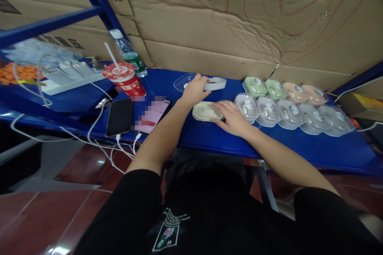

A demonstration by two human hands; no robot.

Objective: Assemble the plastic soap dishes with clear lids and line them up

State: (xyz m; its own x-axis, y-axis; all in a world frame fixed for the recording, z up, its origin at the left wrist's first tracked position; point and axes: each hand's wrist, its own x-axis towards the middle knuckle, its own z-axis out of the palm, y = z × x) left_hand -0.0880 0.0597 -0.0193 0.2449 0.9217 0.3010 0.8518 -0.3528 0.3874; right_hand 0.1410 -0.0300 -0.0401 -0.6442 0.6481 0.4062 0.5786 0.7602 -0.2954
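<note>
My left hand (196, 91) is at the back of the blue table, its fingers closed around the left end of a looped white strip (218, 84), which looks like a roll of tape or labels. Partly behind that hand lies a clear plastic lid (181, 83). A beige lidded container (206, 111) sits flat in front of me. My right hand (231, 117) grips its right end, fingers over the far edge and thumb at the near edge.
Two rows of lidded containers, grey (268, 111) in front and green (254, 87) and pink (295, 92) behind, stand right. Left are two phones (119, 117) with cables, a red cup (127, 81) with a straw, and a water bottle (131, 57). Cardboard (191, 20) backs the table.
</note>
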